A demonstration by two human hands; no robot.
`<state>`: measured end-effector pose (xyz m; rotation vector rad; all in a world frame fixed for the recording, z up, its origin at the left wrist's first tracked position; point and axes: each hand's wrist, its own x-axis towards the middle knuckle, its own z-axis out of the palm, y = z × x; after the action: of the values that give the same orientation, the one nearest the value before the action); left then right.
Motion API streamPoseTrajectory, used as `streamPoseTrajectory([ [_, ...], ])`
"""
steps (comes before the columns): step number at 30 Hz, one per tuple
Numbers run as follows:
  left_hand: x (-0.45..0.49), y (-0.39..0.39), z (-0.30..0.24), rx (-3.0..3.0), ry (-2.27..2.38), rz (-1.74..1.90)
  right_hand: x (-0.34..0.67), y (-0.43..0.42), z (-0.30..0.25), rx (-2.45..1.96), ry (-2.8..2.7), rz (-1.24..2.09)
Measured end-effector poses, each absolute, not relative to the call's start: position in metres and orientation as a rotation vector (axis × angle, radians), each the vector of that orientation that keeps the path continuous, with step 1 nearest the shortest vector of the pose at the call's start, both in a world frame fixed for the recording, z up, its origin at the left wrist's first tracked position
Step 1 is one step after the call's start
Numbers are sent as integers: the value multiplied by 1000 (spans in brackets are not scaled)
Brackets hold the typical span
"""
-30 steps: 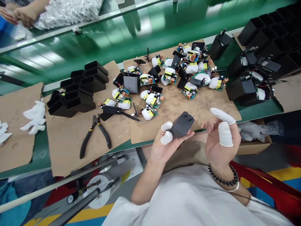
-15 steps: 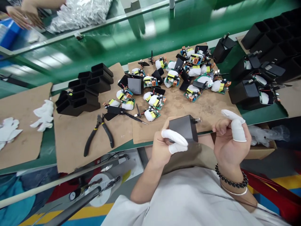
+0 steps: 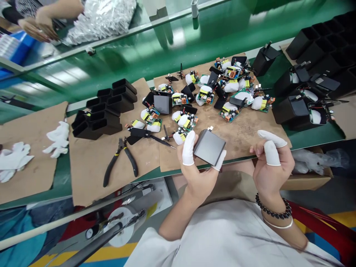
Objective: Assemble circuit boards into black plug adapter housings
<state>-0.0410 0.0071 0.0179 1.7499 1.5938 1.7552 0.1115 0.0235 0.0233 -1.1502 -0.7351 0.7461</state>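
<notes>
At nine o'clock in the view, two crumpled white gloves [image 3: 58,139] lie on a flat brown cardboard sheet [image 3: 30,128]. At ten o'clock, across the bench, are a co-worker's bare hands [image 3: 39,26], beside a shiny heap of clear plastic pieces [image 3: 104,18]. Between nine and ten, a cluster of hollow, open-topped black plastic cases [image 3: 108,120] stands on a second cardboard sheet [image 3: 89,174]. Between eight and nine lie spread pliers with black-and-yellow handles [image 3: 121,161], and to their right a slim black tool with a pointed tip [image 3: 164,141].

At five o'clock, the person's left hand [image 3: 198,168] holds a boxy dark-grey plastic charger case with metal prongs [image 3: 210,147]. The grip is narrow, firm on the case: one white-sheathed digit runs along its left side, the other presses its lower right edge. The case sits beyond the palm, tilted, a broad face upward, prongs toward twelve o'clock.

From eleven to two o'clock spread green circuit boards with white lumps and yellow tape [image 3: 205,95]. Between three and four, well apart from the case, the right hand [image 3: 271,161] is loosely curled and unclasped, two digits white-sheathed, a black beaded bracelet [image 3: 274,211] at its wrist. Near three o'clock stand black cases with boards poking out [image 3: 294,111].
</notes>
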Motion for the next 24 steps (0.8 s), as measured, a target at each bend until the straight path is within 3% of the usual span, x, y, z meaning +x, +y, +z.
streamPoseTrajectory([
  [10,-40,11,25,1917,1681,1903,86,30,33,-1104,-966,714],
  [15,-44,11,21,2083,1507,1883,67,55,49,-1228,-1492,449],
  [24,-56,19,18,2252,1401,1808,66,70,56,-1388,-1519,200],
])
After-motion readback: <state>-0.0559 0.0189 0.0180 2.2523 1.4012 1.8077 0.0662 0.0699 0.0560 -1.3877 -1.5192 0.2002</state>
